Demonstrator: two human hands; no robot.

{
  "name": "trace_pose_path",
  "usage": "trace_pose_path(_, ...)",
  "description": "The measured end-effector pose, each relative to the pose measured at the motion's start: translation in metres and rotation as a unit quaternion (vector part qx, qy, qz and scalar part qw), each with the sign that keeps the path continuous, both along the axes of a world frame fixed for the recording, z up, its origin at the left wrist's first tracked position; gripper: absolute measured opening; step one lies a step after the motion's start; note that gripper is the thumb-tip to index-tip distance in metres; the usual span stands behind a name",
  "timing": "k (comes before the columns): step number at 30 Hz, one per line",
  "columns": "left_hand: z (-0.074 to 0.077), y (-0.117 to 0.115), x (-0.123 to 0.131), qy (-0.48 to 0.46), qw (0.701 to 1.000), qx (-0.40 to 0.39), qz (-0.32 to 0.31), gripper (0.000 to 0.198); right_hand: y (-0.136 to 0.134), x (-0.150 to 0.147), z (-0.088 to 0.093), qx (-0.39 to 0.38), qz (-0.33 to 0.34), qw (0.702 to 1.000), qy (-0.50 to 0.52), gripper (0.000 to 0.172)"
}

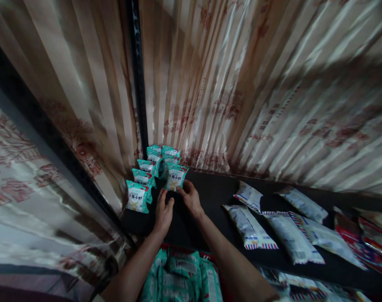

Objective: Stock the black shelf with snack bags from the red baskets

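Note:
A small teal and white snack packet point(176, 178) stands upright on the dark shelf point(216, 193). Both hands hold it by its lower edge: my left hand point(163, 211) at its bottom left corner, my right hand point(190, 196) at its bottom right, fingers closed on it. To its left and behind it, several matching teal packets point(138, 196) stand in two rows that run back to the curtain.
Striped cream curtains point(241, 84) hang behind and to the left of the shelf. White packets with red and blue striped edges point(250, 227) lie flat to the right, with red packets point(364, 243) further right. More teal packets point(181, 274) are piled below my arms.

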State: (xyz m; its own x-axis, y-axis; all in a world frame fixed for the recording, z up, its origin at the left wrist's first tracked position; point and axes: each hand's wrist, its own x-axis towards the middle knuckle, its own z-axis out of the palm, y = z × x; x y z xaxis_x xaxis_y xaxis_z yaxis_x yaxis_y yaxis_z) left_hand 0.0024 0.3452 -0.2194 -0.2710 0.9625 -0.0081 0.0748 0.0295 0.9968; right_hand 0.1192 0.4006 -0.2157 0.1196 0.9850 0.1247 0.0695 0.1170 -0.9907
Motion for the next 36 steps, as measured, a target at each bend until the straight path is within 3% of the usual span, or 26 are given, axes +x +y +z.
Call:
trace_pose_path(5,0.007,0.011,0.001,0.075,0.997,0.001,-0.013,0.045,0.019,-0.013,-0.014,-0.008,0.005,0.999,-0.042,0.039)
trace_pose_path(10,0.013,0.017,0.001,0.034,0.999,0.016,-0.005,0.047,0.029,-0.016,-0.017,-0.017,0.016,0.998,-0.053,0.037)
trace_pose_path(15,0.013,0.021,0.001,0.024,1.0,0.02,-0.002,0.049,0.036,-0.014,-0.017,-0.01,0.038,0.997,-0.062,0.038)
trace_pose_path(21,0.008,0.025,0.003,0.093,0.995,0.022,-0.008,0.049,0.038,-0.015,-0.019,-0.005,0.039,0.996,-0.085,0.037)
trace_pose_path(27,0.004,0.027,0.004,0.098,0.995,0.016,0.004,0.049,0.035,-0.015,-0.019,-0.016,0.028,0.993,-0.113,0.039)
trace_pose_path(32,0.012,0.022,0.002,0.094,0.995,0.01,-0.005,0.052,0.024,-0.016,-0.015,-0.03,0.01,0.994,-0.104,0.045)
trace_pose_path(36,0.02,0.011,0.001,0.097,0.995,0.0,0.003,0.047,-0.001,-0.013,-0.004,-0.018,-0.032,0.993,-0.111,0.043)
